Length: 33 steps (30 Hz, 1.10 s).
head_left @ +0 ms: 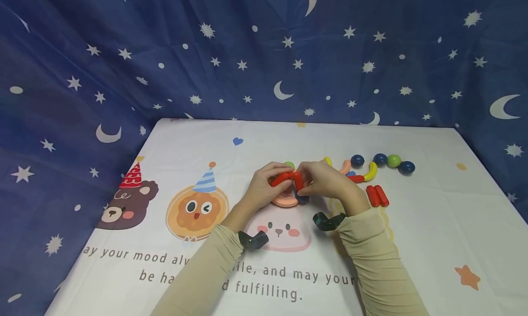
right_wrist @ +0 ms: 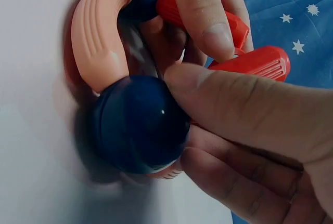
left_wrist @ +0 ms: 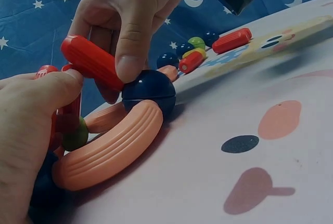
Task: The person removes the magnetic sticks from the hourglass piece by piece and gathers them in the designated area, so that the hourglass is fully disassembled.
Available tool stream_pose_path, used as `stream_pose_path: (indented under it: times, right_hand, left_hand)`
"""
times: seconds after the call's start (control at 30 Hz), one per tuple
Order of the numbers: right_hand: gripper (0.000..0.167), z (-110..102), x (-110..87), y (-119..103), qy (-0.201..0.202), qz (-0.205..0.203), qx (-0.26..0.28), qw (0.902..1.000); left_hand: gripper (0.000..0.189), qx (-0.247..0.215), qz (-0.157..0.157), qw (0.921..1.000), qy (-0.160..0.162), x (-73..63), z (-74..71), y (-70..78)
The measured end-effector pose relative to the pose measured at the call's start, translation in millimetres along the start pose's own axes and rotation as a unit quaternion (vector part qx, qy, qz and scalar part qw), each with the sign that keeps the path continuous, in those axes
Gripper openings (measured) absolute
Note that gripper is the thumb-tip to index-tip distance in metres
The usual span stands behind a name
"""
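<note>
My left hand [head_left: 264, 185] grips a red rod [head_left: 280, 179], and my right hand [head_left: 326, 180] pinches another red rod [left_wrist: 93, 63] between thumb and fingers. The tops of these rods meet or nearly meet. Each rod slants up from a dark blue ball; the nearer ball in the right wrist view [right_wrist: 140, 125] sits under my right hand. A curved peach piece [left_wrist: 112, 148] joins the two blue balls along the table. Behind it, a green ball [left_wrist: 77, 134] and another peach piece [left_wrist: 105, 118] show partly, the rest covered by my hands.
Right of my hands lie two loose red rods [head_left: 377, 195], a yellow curved piece [head_left: 370, 171], a red rod [head_left: 356, 179], several blue balls [head_left: 407, 168] and a green ball [head_left: 393, 160]. A printed white cloth [head_left: 433, 242] covers the table; a starry blue curtain [head_left: 264, 45] hangs behind.
</note>
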State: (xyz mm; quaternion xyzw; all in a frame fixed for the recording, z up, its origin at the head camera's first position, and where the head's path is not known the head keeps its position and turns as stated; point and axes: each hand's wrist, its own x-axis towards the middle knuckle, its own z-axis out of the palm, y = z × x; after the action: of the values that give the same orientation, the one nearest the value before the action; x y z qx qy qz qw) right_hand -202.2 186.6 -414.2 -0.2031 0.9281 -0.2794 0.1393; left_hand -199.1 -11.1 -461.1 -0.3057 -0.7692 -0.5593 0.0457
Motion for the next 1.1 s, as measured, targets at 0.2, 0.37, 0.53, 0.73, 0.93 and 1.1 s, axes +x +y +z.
stream_pose_path:
  times: [0.2,0.37,0.53,0.73,0.93,1.1]
  right_hand:
    - [0.035,1,1.0,1,-0.001,-0.003,-0.011,0.9999]
    - [0.030,2,0.9,3,0.007,-0.020,-0.015,0.9997]
    - [0.029,2,0.6,3,0.010,-0.031,-0.011,0.9994]
    - [0.030,2,0.4,1,0.011,-0.029,-0.006,0.9995]
    - [0.030,-2,-2.1,1,0.011,-0.018,0.005,0.9998]
    - [0.023,-15,-10.3,7,0.034,0.015,0.006,0.9993]
  left_hand:
    - [0.030,0.004,0.004,1.0000,0.006,-0.1,0.5,0.6]
    - [0.030,0.005,0.002,0.9999,0.009,0.0,1.4,0.3]
    - [0.030,0.005,0.007,0.9999,0.009,-0.2,1.4,0.8]
    - [0.030,0.001,0.000,1.0000,0.004,-0.5,1.2,2.3]
    - [0.030,0.004,-0.004,1.0000,0.002,-1.1,1.9,2.3]
    - [0.031,0.006,0.003,1.0000,0.006,-0.7,1.2,2.3]
